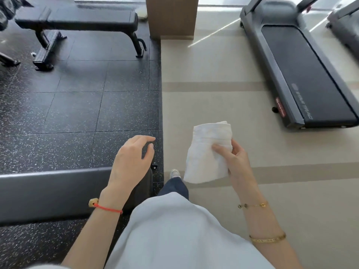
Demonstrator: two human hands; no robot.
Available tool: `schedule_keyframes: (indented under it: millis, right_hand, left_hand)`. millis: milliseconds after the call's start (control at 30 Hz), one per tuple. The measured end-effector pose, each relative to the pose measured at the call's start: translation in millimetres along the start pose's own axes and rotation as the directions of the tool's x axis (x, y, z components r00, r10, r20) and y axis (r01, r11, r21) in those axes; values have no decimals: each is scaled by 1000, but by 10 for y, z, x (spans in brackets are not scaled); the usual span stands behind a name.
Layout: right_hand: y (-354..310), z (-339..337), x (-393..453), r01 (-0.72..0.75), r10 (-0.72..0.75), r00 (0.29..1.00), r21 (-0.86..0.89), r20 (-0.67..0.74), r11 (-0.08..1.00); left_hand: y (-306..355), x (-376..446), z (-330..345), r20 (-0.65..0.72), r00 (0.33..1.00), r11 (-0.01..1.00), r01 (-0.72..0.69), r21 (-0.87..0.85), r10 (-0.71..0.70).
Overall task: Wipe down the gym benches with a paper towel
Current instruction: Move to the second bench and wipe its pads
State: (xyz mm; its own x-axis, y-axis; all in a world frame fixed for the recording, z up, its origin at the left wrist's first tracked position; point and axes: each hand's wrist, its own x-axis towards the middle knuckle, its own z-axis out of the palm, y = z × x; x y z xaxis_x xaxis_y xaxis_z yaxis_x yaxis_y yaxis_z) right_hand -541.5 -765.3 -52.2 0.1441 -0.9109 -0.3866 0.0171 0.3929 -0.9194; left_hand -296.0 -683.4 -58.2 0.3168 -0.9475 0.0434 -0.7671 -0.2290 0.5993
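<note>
The right hand (236, 160) pinches a folded paper towel (208, 152) between thumb and fingers, holding it in the air over the pale floor, just right of the end of the near bench (48, 193) and not touching it. The left hand (132, 160) hovers above that bench end, fingers loosely curled and holding nothing, wrist bent slightly down. Both forearms reach forward from the body. No wiping contact is happening now; whether the near bench has been wiped cannot be told from its surface. A far bench (77, 19) stands well beyond the near bench, probably yet to be reached.
</note>
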Motion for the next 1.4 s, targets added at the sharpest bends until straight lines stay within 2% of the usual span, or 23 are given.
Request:
schedule_keyframes:
  millis: [300,567,833,1167,1400]
  right_hand:
    - [-931,499,1686,17,-16,993,-10,120,1000]
    - [-1363,976,3058,-23,29,983,-37,183,999]
    - [-2034,1560,4807,27,1,935,-74,355,997]
    - [-2703,2703,6638,59,39,848,-167,529,984]
    - [-2821,3720,7591,21,90,838,-197,539,980]
  left_hand:
    - [20,1742,-111,-39,999,998,20,63,-18]
    - [-89,3024,-107,-98,989,990,122,66,-115]
    - [-209,4647,-141,-211,955,974,223,39,-210]
    - [-608,6222,-402,-353,871,931,366,-1,-343]
    - [-1305,7319,-677,-390,844,920,391,-23,-368]
